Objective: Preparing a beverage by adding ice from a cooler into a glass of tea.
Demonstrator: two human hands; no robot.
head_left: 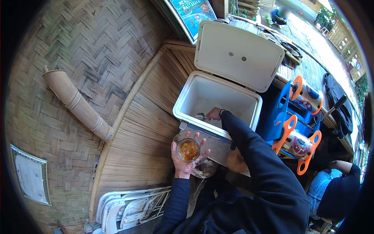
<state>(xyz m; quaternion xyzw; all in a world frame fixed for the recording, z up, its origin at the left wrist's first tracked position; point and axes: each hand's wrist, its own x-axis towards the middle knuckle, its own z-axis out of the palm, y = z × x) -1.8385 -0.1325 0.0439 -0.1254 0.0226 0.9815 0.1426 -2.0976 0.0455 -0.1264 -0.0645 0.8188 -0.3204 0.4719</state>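
My left hand (183, 168) holds up a clear glass (188, 150) with amber-brown contents, its fingers spread around and under it. The glass is just in front of a white cool box (257, 107), whose lid (238, 56) stands raised at the back. Inside the box, near its front left, my right hand (213, 114) is closed on the handle of a metal spoon (200, 116). Whitish pieces that look like ice (212, 102) lie in the box. The spoon's bowl is partly hard to make out.
Right of the box stands a blue rack (281, 117) with orange-ended clear cylinders (298, 144). Folded white chairs (128, 208) lean at lower left. A bamboo tube (78, 103) hangs on the woven wall (85, 43). Another person (337, 191) is at lower right.
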